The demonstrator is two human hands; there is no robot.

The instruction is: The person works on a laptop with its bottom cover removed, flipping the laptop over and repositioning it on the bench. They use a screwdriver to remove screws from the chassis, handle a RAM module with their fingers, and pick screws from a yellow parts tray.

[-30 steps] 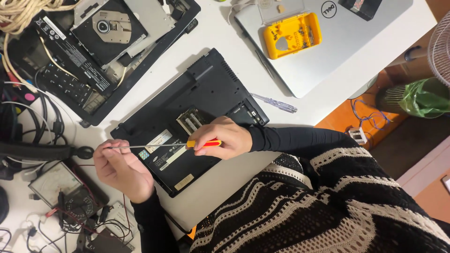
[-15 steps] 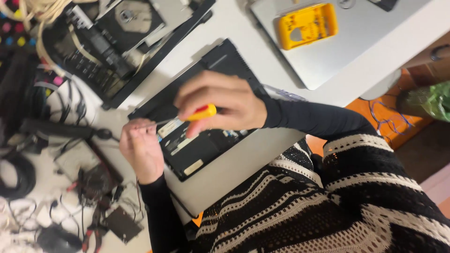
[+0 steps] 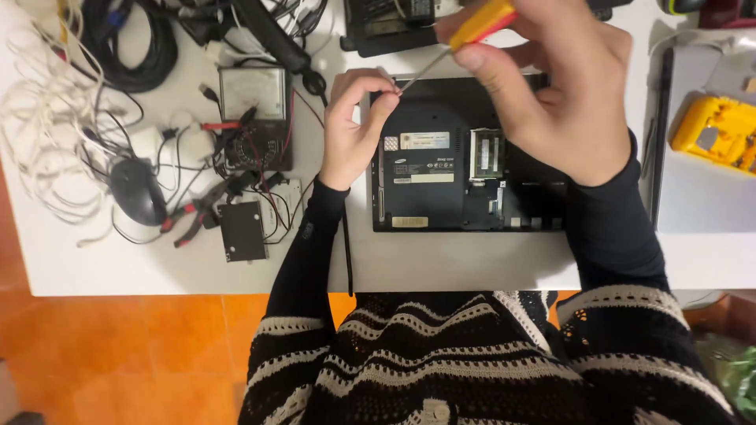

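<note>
A black laptop base (image 3: 441, 197) lies upside down on the white table (image 3: 457, 264), its memory slot uncovered. My right hand (image 3: 551, 86) is raised above it and grips a screwdriver with a yellow and red handle (image 3: 487, 22). The metal shaft slants down to the left. My left hand (image 3: 356, 126) rests at the laptop's upper left corner and pinches the screwdriver tip between thumb and fingers. Both arms wear black sleeves under a black and white knitted top.
A yellow multimeter (image 3: 713, 130) lies on a grey closed laptop (image 3: 693, 197) at the right. Left of the hands are an analogue meter (image 3: 253, 98), red-handled pliers (image 3: 193, 216), a black mouse (image 3: 135, 191), a small black box (image 3: 242, 230) and tangled cables (image 3: 55, 118). The orange floor shows below.
The view has turned, so the laptop base now lies square in front of me. My right hand has lifted the screwdriver higher, and my left hand still holds its tip.
</note>
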